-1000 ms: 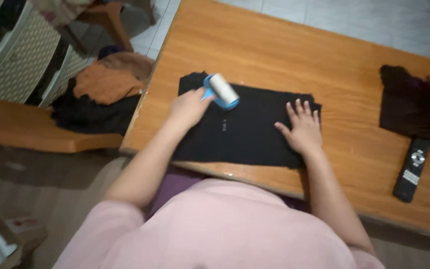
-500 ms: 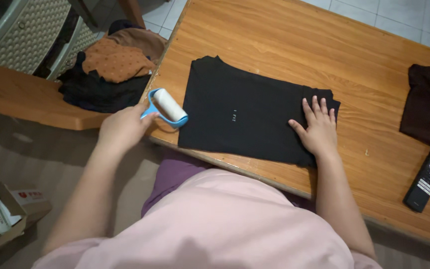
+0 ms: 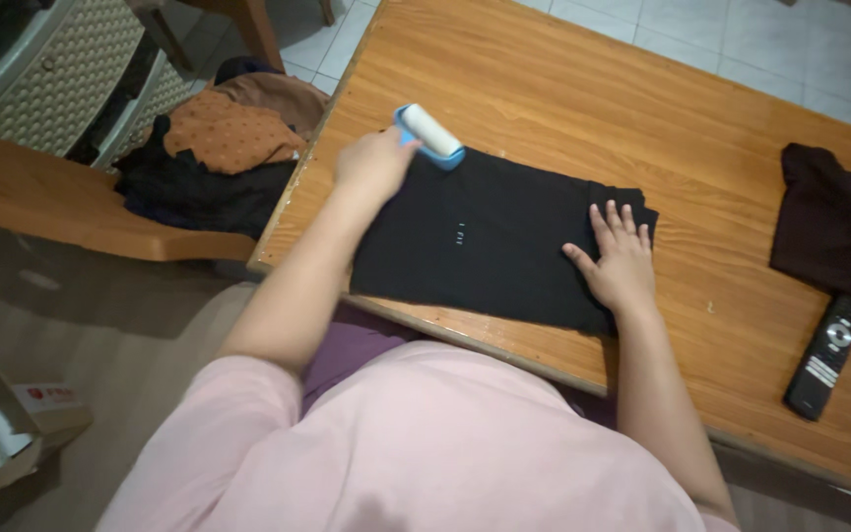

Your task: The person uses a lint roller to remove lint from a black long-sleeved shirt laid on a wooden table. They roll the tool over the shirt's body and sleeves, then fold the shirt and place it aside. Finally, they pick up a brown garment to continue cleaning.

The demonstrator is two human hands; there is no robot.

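View from above of a person in a pink top at a wooden table. At far left, a cardboard box sits on the floor, and a heap of orange and dark clothes lies on a wooden bench beside the table. The left hand is closed around the blue handle of a lint roller, whose white drum rests at the far left corner of a folded black garment. The garment lies flat near the table's front edge, directly before the person. The right hand is open, fingers spread, pressed palm-down on the garment's right end and holding nothing. Further right, a dark brown folded cloth lies well apart, with a black remote control just below it. To roll well, it seems best to keep the right palm firm so the cloth stays taut, and draw the drum in straight, overlapping passes with even pressure, avoiding the folded edges where fabric may bunch
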